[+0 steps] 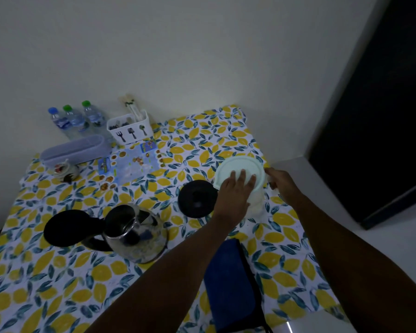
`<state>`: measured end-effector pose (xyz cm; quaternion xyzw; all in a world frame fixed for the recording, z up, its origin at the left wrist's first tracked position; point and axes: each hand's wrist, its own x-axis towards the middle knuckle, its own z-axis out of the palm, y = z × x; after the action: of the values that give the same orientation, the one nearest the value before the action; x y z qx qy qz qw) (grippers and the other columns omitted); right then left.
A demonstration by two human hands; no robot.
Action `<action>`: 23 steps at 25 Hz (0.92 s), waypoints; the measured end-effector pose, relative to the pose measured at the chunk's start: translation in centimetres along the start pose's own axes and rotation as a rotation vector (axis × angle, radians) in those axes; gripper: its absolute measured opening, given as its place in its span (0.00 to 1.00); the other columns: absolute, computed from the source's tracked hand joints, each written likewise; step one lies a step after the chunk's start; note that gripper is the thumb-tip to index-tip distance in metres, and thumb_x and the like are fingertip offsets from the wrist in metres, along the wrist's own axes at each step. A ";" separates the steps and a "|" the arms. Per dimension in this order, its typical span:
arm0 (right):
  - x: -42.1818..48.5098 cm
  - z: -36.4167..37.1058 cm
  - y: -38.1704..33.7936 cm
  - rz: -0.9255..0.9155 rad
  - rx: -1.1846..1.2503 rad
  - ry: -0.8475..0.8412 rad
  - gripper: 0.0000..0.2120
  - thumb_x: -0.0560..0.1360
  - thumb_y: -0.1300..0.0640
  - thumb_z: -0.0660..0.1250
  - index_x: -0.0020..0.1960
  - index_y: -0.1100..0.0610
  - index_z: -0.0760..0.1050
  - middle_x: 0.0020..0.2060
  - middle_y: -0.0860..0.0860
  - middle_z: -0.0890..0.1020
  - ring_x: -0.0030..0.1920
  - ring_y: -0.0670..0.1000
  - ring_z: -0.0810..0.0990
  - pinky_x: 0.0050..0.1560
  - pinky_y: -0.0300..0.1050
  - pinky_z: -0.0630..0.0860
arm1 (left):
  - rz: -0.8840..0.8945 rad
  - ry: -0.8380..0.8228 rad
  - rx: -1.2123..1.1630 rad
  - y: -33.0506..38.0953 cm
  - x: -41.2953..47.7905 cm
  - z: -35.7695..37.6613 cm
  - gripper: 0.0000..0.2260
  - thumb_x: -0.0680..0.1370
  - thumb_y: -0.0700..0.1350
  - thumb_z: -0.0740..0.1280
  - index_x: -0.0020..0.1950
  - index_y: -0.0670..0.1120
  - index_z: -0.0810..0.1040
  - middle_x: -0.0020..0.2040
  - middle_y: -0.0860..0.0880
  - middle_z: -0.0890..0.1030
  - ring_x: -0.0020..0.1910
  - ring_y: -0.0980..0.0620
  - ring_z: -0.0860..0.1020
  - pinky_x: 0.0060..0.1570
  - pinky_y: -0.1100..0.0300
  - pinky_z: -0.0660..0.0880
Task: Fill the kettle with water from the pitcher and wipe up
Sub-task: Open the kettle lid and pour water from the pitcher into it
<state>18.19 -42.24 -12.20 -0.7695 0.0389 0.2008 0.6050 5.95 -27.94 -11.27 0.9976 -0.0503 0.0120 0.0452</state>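
Lemon-print table (58, 280), hands (235, 191) on pitcher (240, 169)

Tablecloth (65, 280): yellow lemons, teal leaves on white; pitcher lid (240, 165): pale mint; folded cloth (231, 282): dark blue; kettle (136, 233): clear glass, black lid (67, 228); bottle caps (67, 107): green, blue

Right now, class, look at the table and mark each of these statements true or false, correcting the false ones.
1. The kettle has its lid open. True.
2. The left hand rests on the pitcher lid. True.
3. The blue cloth lies inside the kettle. False: it lies on the tablecloth, near the table's front edge.
4. Two bottles stand by the wall. False: three stand there.
5. The right hand is at the pitcher's side. True.
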 end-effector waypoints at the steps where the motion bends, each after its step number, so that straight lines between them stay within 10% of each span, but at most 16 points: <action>1: 0.3 -0.1 0.2 0.015 0.017 0.006 0.18 0.76 0.51 0.66 0.32 0.60 0.69 0.26 0.57 0.66 0.27 0.54 0.64 0.34 0.48 0.61 | 0.014 -0.002 0.010 -0.1 0.2 0.2 0.37 0.75 0.47 0.70 0.78 0.47 0.53 0.78 0.39 0.57 0.76 0.35 0.56 0.71 0.42 0.61; 15: -0.4 -1.2 4.1 -0.159 -0.129 0.277 0.18 0.79 0.50 0.61 0.40 0.62 0.76 0.37 0.58 0.79 0.40 0.54 0.76 0.44 0.48 0.70 | 0.050 0.078 -0.068 1.9 1.0 1.2 0.31 0.76 0.48 0.69 0.76 0.47 0.61 0.78 0.44 0.62 0.77 0.42 0.59 0.71 0.44 0.62; 19: -6.9 1.2 5.5 -0.362 -0.034 0.540 0.15 0.78 0.51 0.63 0.62 0.55 0.76 0.59 0.47 0.79 0.60 0.46 0.77 0.61 0.36 0.71 | 0.072 0.172 -0.149 0.8 -2.6 1.9 0.27 0.78 0.45 0.65 0.76 0.45 0.61 0.78 0.46 0.62 0.78 0.45 0.57 0.76 0.46 0.55; 23: -13.8 5.5 8.5 -0.618 -0.329 0.324 0.23 0.79 0.54 0.62 0.73 0.56 0.66 0.70 0.51 0.71 0.72 0.45 0.66 0.71 0.38 0.64 | -0.057 0.251 -0.285 -2.4 -11.1 3.6 0.22 0.80 0.42 0.62 0.75 0.43 0.64 0.77 0.45 0.64 0.78 0.44 0.56 0.75 0.48 0.58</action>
<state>1.58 -41.84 -16.10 -0.8536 -0.1324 -0.1118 0.4912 -4.79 -24.82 -15.41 0.9728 -0.0172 0.1279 0.1925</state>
